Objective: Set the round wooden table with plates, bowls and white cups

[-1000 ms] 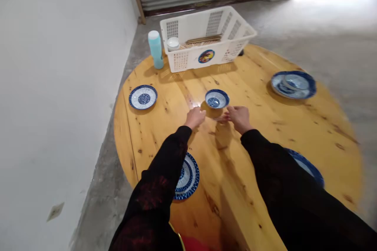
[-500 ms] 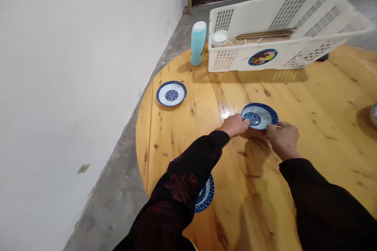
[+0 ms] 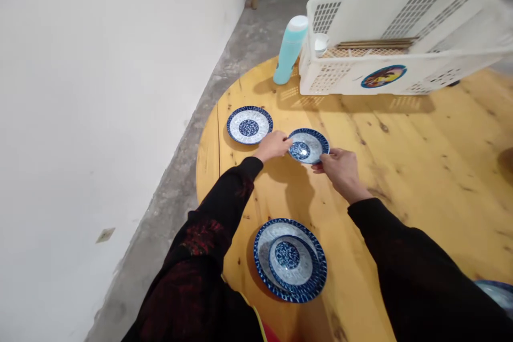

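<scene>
Between my two hands a small blue-and-white dish (image 3: 316, 141) is held up off the table, slightly tilted. My left hand (image 3: 274, 146) pinches its left rim, and my right hand (image 3: 339, 166) grips the lower right rim. Just left of my left hand lies a blue-and-white plate (image 3: 248, 127) on the wood, its near right edge close to my fingers. Nearer to me, a larger plate (image 3: 264, 240) carries a smaller dish (image 3: 287, 255) with the same pattern.
A white plastic basket (image 3: 340, 80) with chopsticks (image 3: 377, 43) and small white bowls (image 3: 320, 44) stands at the back of the round wooden table (image 3: 360, 181). Beside it is a light-blue bottle (image 3: 289, 51). Another dish (image 3: 497, 291) shows partly at the lower right; a white wall (image 3: 100, 91) rises left.
Both hands have carried the small dish leftwards, closer to the far-left plate. My left arm has come off the near plates, which now show fully. The view has shifted a little.
</scene>
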Motion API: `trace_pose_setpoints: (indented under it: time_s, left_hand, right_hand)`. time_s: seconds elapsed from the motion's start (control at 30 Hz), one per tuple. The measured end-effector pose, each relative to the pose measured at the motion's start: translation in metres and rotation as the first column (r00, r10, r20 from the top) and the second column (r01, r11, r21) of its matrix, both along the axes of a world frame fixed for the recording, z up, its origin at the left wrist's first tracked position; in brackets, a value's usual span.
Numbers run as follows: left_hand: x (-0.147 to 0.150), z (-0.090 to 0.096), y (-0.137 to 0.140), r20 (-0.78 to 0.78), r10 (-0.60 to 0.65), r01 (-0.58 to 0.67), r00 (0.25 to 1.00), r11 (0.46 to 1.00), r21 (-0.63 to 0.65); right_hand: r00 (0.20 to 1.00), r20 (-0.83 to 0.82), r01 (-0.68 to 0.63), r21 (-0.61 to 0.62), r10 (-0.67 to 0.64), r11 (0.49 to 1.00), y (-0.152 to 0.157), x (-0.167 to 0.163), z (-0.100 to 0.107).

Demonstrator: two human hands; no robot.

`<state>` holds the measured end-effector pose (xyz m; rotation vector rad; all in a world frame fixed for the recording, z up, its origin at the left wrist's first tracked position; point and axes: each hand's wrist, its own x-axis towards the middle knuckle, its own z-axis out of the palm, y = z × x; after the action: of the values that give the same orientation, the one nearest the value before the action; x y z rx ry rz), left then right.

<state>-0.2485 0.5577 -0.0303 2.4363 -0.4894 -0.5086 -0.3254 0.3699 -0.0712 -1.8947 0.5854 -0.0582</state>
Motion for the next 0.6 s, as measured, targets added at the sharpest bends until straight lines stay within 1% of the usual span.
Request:
trace_pose_setpoints:
  time_s: [0.07,0.13,0.2,0.27,0.43,0.5,0.6]
  left_hand:
    - [0.019,0.006,0.031,0.053,0.035,-0.033,0.998,0.999,-0.03]
    - [0.038,0.009,0.058,0.106,0.077,-0.075,0.991,0.997,-0.02]
    - [0.057,0.009,0.08,0.15,0.103,-0.104,0.983,0.995,-0.002]
    - [0.073,0.006,0.097,0.185,0.118,-0.122,0.976,0.993,0.008]
    - [0.101,-0.014,0.123,0.198,0.153,-0.164,0.968,0.986,0.039]
    - [0.107,-0.021,0.128,0.18,0.155,-0.163,0.972,0.986,0.032]
    - [0.113,-0.026,0.133,0.151,0.15,-0.154,0.977,0.988,0.016]
  right_hand:
    - [0.999,-0.014,0.039,0.073,-0.039,0.997,0.033,0.02,0.015]
    - [0.999,-0.007,0.04,0.104,-0.04,0.994,0.064,0.04,0.025]
    - [0.999,-0.008,0.033,0.097,-0.032,0.995,0.09,0.06,0.029]
    - [1.0,-0.017,0.026,0.082,-0.024,0.996,0.11,0.077,0.028]
    - [0.997,-0.074,0.022,0.007,-0.021,1.0,0.14,0.105,0.015]
    - [0.994,-0.103,0.019,-0.015,-0.02,1.0,0.147,0.111,0.011]
    - [0.991,-0.133,0.029,-0.03,-0.032,0.999,0.154,0.117,0.008]
